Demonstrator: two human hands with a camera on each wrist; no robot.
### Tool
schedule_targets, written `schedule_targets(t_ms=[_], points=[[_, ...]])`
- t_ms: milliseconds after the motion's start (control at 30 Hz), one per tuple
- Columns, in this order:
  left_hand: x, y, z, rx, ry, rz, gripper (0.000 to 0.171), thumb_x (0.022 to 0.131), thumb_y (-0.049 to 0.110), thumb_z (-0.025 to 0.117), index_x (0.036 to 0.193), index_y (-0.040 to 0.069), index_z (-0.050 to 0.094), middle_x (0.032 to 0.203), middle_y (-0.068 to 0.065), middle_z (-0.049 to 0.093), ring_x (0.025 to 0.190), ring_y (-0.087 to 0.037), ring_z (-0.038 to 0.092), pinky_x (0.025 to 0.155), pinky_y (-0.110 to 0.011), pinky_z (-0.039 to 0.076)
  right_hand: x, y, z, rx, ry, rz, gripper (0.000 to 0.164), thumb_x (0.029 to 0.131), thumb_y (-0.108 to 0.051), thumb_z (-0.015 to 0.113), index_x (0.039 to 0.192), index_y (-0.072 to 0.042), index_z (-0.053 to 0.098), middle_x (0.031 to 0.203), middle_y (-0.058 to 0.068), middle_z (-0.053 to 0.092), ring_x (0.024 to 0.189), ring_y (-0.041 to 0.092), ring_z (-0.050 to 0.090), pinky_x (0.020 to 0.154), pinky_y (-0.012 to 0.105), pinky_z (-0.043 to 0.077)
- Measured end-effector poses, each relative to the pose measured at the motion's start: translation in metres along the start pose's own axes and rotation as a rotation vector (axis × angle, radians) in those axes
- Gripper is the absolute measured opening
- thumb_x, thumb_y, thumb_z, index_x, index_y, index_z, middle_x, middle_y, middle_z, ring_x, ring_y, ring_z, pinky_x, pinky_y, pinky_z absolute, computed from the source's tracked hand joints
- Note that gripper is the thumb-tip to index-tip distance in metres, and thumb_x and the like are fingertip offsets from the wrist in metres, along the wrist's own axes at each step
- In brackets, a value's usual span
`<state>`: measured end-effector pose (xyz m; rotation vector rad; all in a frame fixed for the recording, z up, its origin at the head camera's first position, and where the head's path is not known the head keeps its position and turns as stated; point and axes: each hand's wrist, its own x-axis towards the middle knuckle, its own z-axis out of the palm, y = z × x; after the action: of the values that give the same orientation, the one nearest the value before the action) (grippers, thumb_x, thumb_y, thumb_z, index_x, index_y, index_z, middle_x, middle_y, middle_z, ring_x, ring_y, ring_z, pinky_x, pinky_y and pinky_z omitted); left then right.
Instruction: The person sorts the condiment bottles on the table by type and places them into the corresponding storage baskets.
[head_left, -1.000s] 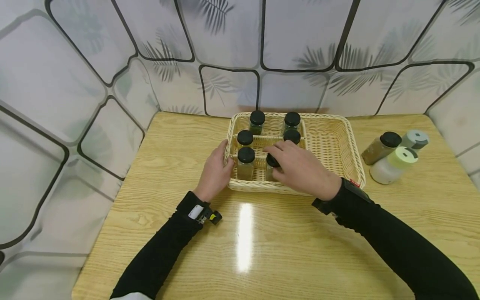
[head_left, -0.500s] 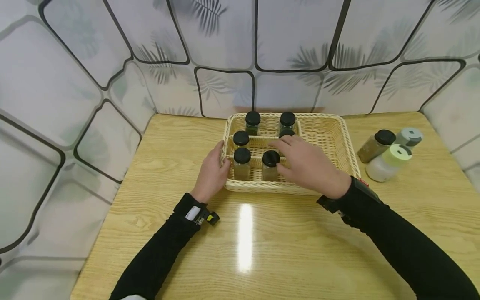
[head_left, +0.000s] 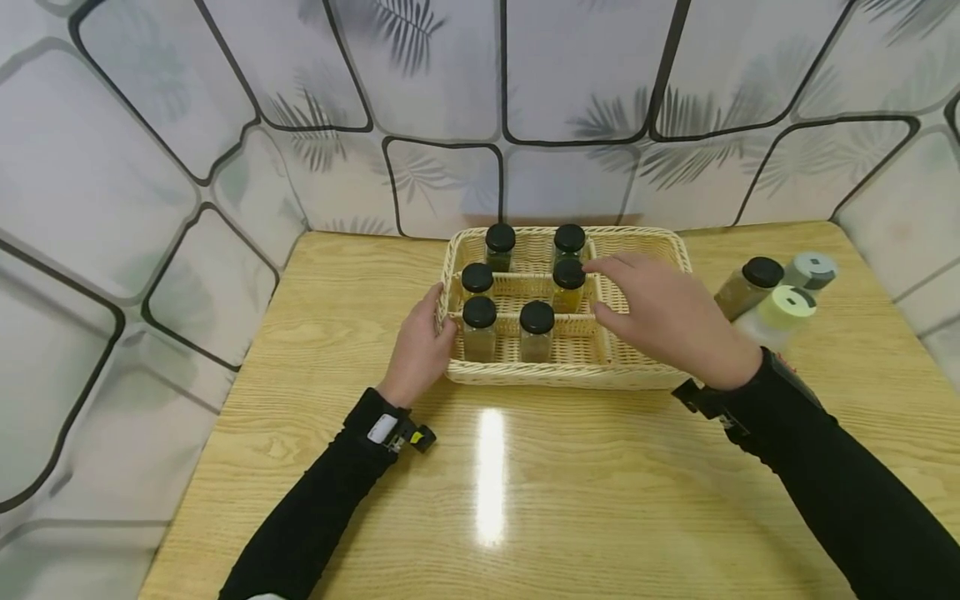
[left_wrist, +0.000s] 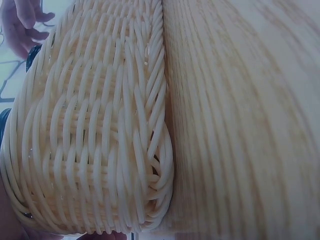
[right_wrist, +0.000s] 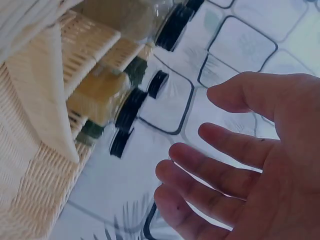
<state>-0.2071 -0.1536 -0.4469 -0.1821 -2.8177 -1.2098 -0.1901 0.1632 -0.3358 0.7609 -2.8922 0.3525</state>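
Observation:
A wicker basket (head_left: 562, 375) with dividers holds several black-lidded glass spice jars in its left part. My left hand (head_left: 416, 346) holds the basket's left end, fingers along the outer wall and thumb at the rim. Over the basket's right compartment, my right hand (head_left: 667, 312) hangs with fingers spread and nothing in it. Its fingertips are close to a jar with yellow contents (head_left: 568, 287). In the right wrist view this yellow jar (right_wrist: 100, 97) lies apart from the fingers. Two jars with pale brown contents stand in the front row, one of them a jar (head_left: 537, 333) beside the divider.
Right of the basket on the wooden table (head_left: 600, 483) stand a black-lidded brown jar (head_left: 742, 287), a grey-capped container (head_left: 810, 273) and a white bottle with a pale green cap (head_left: 783, 308). A patterned wall covering (head_left: 577, 183) rises directly behind the basket.
My right hand has let go of the front jar beside the divider and moved right, uncovering it and the yellow jar. The left hand stays at the basket's end. The head view has shifted slightly.

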Motion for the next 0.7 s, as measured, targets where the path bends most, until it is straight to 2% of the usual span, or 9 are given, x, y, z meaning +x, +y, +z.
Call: schedule_targets(t_ms=[100, 200, 467, 700], points=[[0.0, -0.001, 0.0, 0.001, 0.001, 0.003, 0.06, 0.101, 0.02, 0.043, 0.158, 0.003, 0.029, 0.154, -0.022, 0.043, 0.142, -0.034, 0.043, 0.117, -0.048, 0.037, -0.004, 0.008, -0.008, 0.007, -0.004, 0.023, 0.049, 0.096, -0.028, 0.064, 0.142, -0.013, 0.056, 0.136, 0.015, 0.062, 0.117, 0.036, 0.061, 0.074, 0.05, 0.055], [0.0, -0.002, 0.0, 0.002, 0.001, 0.008, 0.06, 0.101, 0.019, 0.044, 0.158, 0.003, 0.029, 0.154, -0.022, 0.043, 0.142, -0.034, 0.043, 0.117, -0.048, 0.038, -0.009, 0.016, -0.015, 0.009, -0.012, 0.05, 0.048, 0.097, -0.028, 0.062, 0.142, -0.012, 0.056, 0.137, 0.017, 0.061, 0.119, 0.038, 0.06, 0.075, 0.051, 0.054], [0.0, -0.002, 0.0, 0.008, 0.011, 0.012, 0.06, 0.101, 0.019, 0.044, 0.157, 0.004, 0.031, 0.152, -0.022, 0.045, 0.14, -0.034, 0.046, 0.115, -0.048, 0.04, -0.02, 0.04, -0.025, -0.028, -0.001, 0.1, 0.046, 0.098, -0.029, 0.061, 0.142, -0.014, 0.057, 0.131, 0.019, 0.064, 0.101, 0.033, 0.065, 0.055, 0.04, 0.047], [0.0, -0.001, 0.001, 0.01, 0.012, 0.011, 0.059, 0.101, 0.018, 0.044, 0.157, 0.003, 0.031, 0.152, -0.022, 0.046, 0.14, -0.034, 0.046, 0.115, -0.048, 0.04, -0.029, 0.066, -0.027, -0.006, -0.012, 0.129, 0.045, 0.098, -0.026, 0.061, 0.139, -0.007, 0.058, 0.131, 0.021, 0.062, 0.105, 0.036, 0.062, 0.074, 0.051, 0.05]])
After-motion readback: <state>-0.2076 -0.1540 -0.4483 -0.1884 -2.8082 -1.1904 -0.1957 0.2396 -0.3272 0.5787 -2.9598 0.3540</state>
